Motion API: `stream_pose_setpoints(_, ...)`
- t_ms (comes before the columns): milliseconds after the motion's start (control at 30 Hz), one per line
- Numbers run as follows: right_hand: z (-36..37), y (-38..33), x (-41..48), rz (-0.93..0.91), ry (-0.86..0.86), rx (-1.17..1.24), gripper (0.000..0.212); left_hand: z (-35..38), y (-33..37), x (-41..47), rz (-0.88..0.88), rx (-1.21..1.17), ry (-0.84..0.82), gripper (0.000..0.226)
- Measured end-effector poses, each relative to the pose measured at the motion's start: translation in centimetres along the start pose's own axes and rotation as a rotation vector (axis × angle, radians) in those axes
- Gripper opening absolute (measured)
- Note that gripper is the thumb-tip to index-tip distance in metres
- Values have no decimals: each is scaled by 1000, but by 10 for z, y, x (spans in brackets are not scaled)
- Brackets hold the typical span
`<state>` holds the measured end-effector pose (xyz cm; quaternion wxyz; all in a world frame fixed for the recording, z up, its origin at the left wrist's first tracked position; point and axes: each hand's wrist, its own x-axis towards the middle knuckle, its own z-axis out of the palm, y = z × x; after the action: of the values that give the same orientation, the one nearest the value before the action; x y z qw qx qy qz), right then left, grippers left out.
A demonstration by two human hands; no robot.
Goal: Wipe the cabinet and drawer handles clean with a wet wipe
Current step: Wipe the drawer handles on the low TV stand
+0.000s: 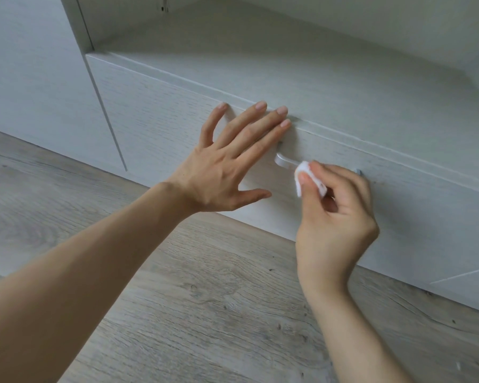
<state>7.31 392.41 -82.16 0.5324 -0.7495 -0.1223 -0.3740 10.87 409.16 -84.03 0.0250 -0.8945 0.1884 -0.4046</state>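
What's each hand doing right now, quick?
Left hand: open, fingers spread flat on the drawer front.
Right hand: pinching the wet wipe against the handle.

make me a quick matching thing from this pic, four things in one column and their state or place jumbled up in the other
Things
1. left hand
2. right hand
3. wet wipe
4. drawer handle

States or places
a. silver bar, only its left end uncovered
b. fingers spread flat on the drawer front
c. small white wad held at the handle
d. pinching the wipe

Pairs: 1-b, 2-d, 3-c, 4-a
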Motion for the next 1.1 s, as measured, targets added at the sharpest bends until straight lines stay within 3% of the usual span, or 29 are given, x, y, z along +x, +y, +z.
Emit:
stream_pose_setpoints(300, 10, -1, 2, -91, -45, -44, 10, -3, -2, -1, -10, -8, 7, 86)
stream_pose_setpoints(533, -8, 1, 2, 31, 5, -29, 17, -2, -6, -3, -22, -10, 10, 86)
stream_pose_setpoints(700, 5, -8, 5, -17, -66, -71, 14, 1, -6, -5, -41, 10, 27, 86)
stream_pose_setpoints(833, 3, -12, 5, 71, -14, -59, 14, 3, -8, -6, -28, 11, 32, 85)
stream_pose_setpoints(967, 17, -25, 13, 126, -201, -65, 14, 2, -7, -6, -43, 2, 31, 85)
stream_pose_setpoints(1100, -5, -21, 13, 271, -39, 45, 21, 2, -8, -7, -33, 13, 14, 86)
